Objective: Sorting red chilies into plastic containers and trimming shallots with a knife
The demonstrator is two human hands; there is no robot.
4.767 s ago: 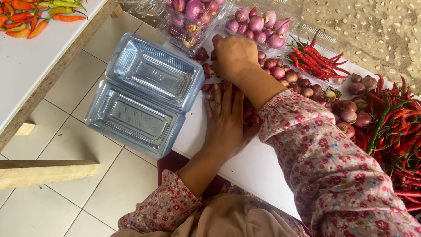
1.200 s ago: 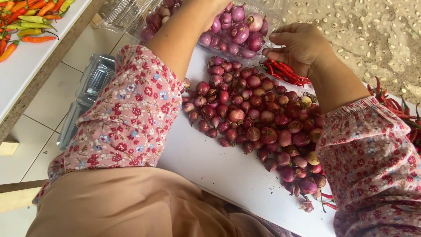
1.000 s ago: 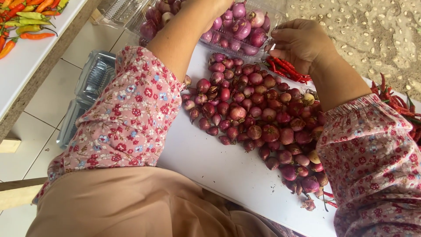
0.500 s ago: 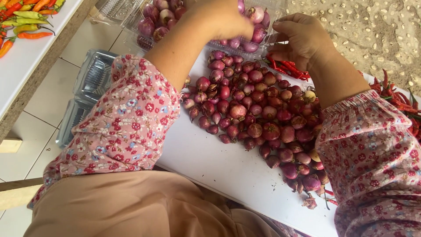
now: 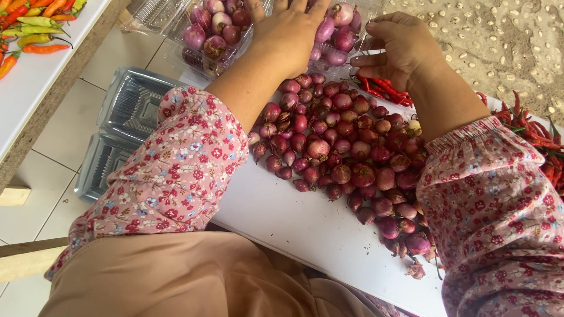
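A pile of small red shallots (image 5: 346,158) lies on a white board (image 5: 294,217) in front of me. At its far edge stand two clear plastic containers filled with bigger shallots, one on the left (image 5: 214,32) and one on the right (image 5: 343,32). My left hand (image 5: 288,35) lies flat across them, fingers spread, holding nothing. My right hand (image 5: 399,50) curls its thumb and fingers around the right container's edge. Both arms wear pink floral sleeves.
Red chilies (image 5: 382,88) lie under my right hand, and more (image 5: 540,141) lie at the right edge. Empty clear clamshell trays (image 5: 132,111) sit on the tiled floor at the left. A white table with mixed chilies (image 5: 35,35) is at the top left. Pebbled ground (image 5: 499,41) lies beyond.
My left hand has come from beyond the frame's top edge and now rests flat on the containers. My right hand stays at the right container's edge. The view has shifted slightly.
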